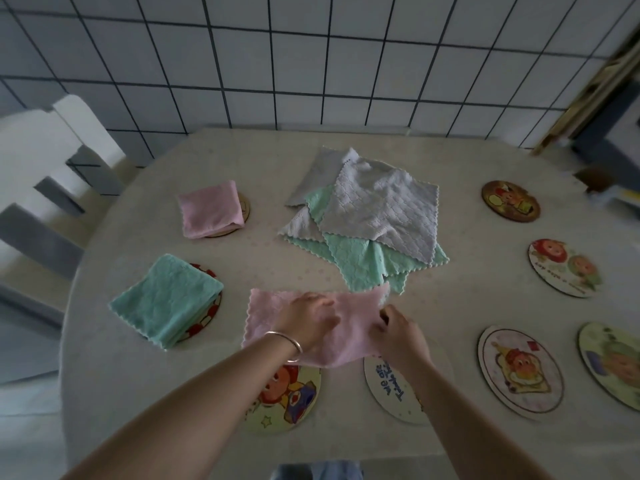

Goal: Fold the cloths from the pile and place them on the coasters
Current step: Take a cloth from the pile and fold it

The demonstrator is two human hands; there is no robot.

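A pink cloth (pixel 353 313) lies folded once on the table in front of me. My left hand (pixel 310 323) rests flat on its middle, fingers spread. My right hand (pixel 398 332) pinches the cloth's right edge. Behind it lies the pile of grey and green cloths (pixel 374 216). At the left, a folded green cloth (pixel 166 299) sits on a red-rimmed coaster (pixel 207 317), and a folded pink cloth (pixel 209 207) sits on another coaster (pixel 244 211). Two bare coasters lie under my wrists: a cartoon one (pixel 287 400) and a white lettered one (pixel 391 389).
Several bare cartoon coasters line the right side (pixel 510 200), (pixel 564 271), (pixel 519 372), (pixel 613 362). A white chair (pixel 52 161) stands at the left. A tiled wall (pixel 311 64) rises behind the round table (pixel 450 306). Furniture stands at the far right (pixel 609 133).
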